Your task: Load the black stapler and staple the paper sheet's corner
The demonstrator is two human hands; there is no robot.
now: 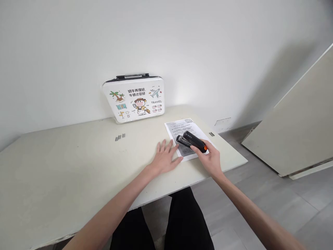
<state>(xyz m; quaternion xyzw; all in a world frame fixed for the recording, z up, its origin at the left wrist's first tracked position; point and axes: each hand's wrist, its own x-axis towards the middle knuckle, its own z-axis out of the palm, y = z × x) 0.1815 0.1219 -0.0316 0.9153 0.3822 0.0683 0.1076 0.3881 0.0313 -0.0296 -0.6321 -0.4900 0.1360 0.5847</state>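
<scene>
My right hand (210, 158) grips a black stapler (194, 141) with an orange spot near its rear end. The stapler is held over a printed sheet of paper (179, 127), its jaws apart and pointing to the upper left. Dark text lines and a grey shaded area show on the page; the stapler and my fingers hide part of it. My left hand (165, 158) lies flat with fingers spread, partly on the table and touching the paper's left edge.
A white case (122, 116) with cartoon travel prints and a black handle leans against the wall at the back of the table (65, 173). Several staple strips (120, 136) lie left of the paper, and another strip (211, 134) is to its right. A pale panel (293, 128) stands right.
</scene>
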